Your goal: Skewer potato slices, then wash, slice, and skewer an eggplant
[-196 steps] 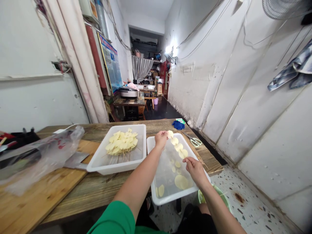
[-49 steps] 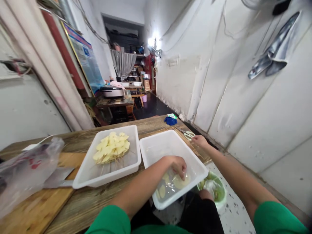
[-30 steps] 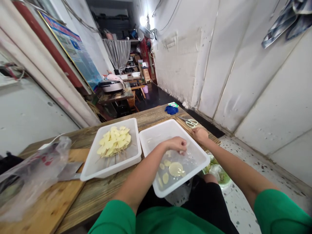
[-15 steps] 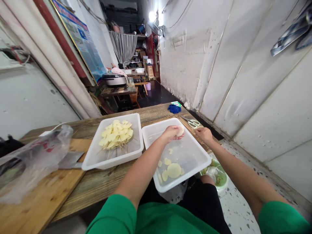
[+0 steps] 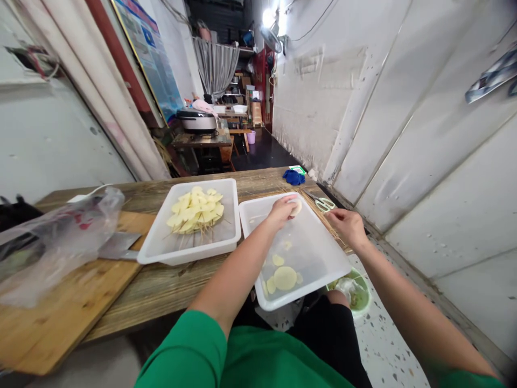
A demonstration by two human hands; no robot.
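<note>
My left hand (image 5: pixel 283 210) is closed around a stack of pale round potato slices (image 5: pixel 297 208), held above the far end of a white plastic tray (image 5: pixel 315 250). A large potato slice (image 5: pixel 285 278) and several smaller pieces lie in that tray's near end. To the right of the tray, my right hand (image 5: pixel 349 224) has thumb and fingers pinched together; what is between them is too small to make out. Beside it are pale-green-handled scissors (image 5: pixel 324 205) and a spread of thin bamboo skewers (image 5: pixel 315 211) on the table.
On the left, a second white tray (image 5: pixel 188 258) bears a heap of skewered potato slices (image 5: pixel 196 210). A cleaver (image 5: pixel 119 245), a wooden board (image 5: pixel 97 280) and a plastic bag (image 5: pixel 81 231) lie further left. A blue cloth (image 5: pixel 294 177) sits at the back; a green bucket (image 5: pixel 359 293) stands below right.
The view has turned slightly left, so the scene sits further right. My left hand still holds the potato slices over the tray. My right hand stays pinched near the scissors, its wrist slightly further right.
</note>
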